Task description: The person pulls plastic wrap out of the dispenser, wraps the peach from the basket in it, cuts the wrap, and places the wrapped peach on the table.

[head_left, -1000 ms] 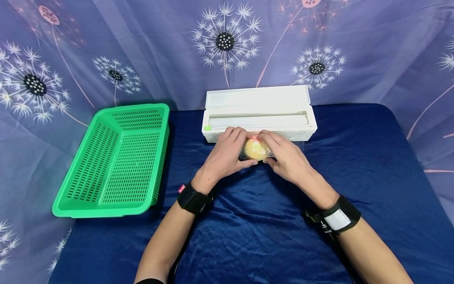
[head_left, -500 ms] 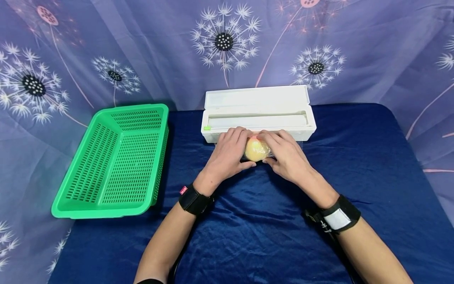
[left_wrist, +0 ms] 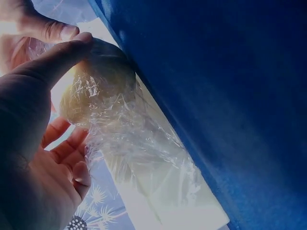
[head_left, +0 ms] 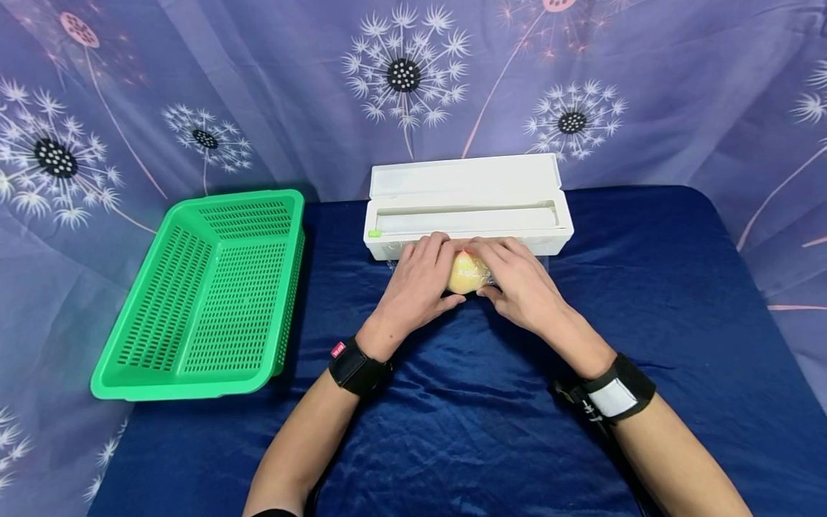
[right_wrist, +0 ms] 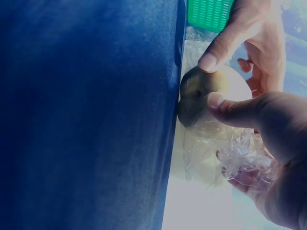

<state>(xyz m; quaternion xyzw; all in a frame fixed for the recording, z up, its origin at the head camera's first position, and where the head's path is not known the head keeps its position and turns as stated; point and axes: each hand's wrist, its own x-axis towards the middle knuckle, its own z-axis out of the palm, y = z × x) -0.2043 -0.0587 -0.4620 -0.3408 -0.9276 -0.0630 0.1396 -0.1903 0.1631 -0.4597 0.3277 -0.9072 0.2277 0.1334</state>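
A pale yellow round fruit (head_left: 468, 274) with a pinkish tip is held between both hands at the front of a white cling film box. My left hand (head_left: 416, 280) grips its left side, thumb low on the near face and fingers over the far side. From the right, my right hand (head_left: 522, 286) holds it in a similar way. Clear cling film (left_wrist: 136, 132) covers the fruit and trails along the box front in the left wrist view. Crumpled film (right_wrist: 247, 155) also lies inside the right hand's fingers in the right wrist view. Fingertips behind the fruit are partly hidden.
Behind the hands, the long white cling film box (head_left: 565, 222) stands with its lid up and a roll (head_left: 465, 220) inside. A green slider (head_left: 375, 233) sits at its left end. The green perforated basket (head_left: 274, 359) is at left on the blue cloth (head_left: 478, 424).
The fruit has turned slightly between the hands, and its pink tip shows less. Both hands keep nearly the same place; the head view has shifted a little.
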